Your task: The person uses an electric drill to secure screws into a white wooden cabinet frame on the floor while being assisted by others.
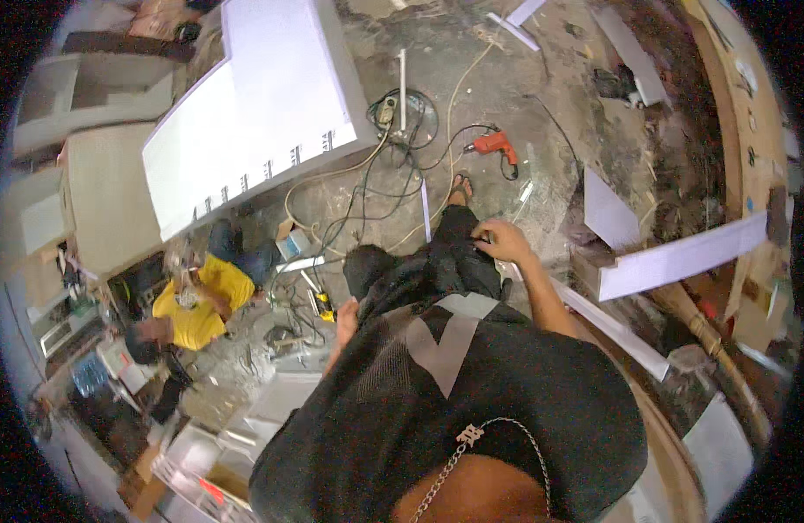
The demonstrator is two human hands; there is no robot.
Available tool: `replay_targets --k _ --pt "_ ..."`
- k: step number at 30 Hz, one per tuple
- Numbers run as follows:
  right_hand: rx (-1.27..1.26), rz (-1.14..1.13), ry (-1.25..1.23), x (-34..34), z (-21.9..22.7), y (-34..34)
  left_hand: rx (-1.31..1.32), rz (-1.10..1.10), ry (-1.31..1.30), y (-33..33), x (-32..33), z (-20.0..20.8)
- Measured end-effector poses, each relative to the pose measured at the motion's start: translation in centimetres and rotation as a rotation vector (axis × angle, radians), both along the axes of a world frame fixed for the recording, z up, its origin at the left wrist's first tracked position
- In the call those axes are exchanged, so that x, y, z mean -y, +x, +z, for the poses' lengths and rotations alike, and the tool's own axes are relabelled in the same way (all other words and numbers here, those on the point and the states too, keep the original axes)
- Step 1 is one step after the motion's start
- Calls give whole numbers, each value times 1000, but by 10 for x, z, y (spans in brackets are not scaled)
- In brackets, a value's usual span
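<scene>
My right hand (504, 240) is at the thigh of my black trousers (459, 261). Its fingers are bent and slightly apart, with nothing seen in them. My left hand (346, 321) hangs beside my other leg, small and blurred. Its fingers do not show well enough to tell what they do. Just left of it is a yellow and black tool (323, 305), and I cannot tell whether the hand touches it. A red power drill (493, 146) lies on the floor ahead of my sandalled foot (459, 189).
Cables (400, 166) coil around a socket block (386, 112) on the floor. A large white panelled box (254, 96) stands front left. Another person in a yellow shirt (214, 301) works at the left. White boards (681, 253) and bamboo poles (707, 340) lie at the right.
</scene>
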State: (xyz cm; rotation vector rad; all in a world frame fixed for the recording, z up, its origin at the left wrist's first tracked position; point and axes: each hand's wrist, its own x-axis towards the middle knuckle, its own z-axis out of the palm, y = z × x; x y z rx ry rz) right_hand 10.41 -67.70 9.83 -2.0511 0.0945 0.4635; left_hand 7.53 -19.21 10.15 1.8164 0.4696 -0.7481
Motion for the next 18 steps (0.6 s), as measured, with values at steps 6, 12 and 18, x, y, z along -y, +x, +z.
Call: replay_targets --k 6,12,18 --pt "29 263 460 -68 -29 35 260 -411 154 46 97 75" --pt "-169 390 435 -54 36 83 -146 21 55 65 73 69" --pt "-237 259 157 -72 53 146 204 -425 220 155 74 78"
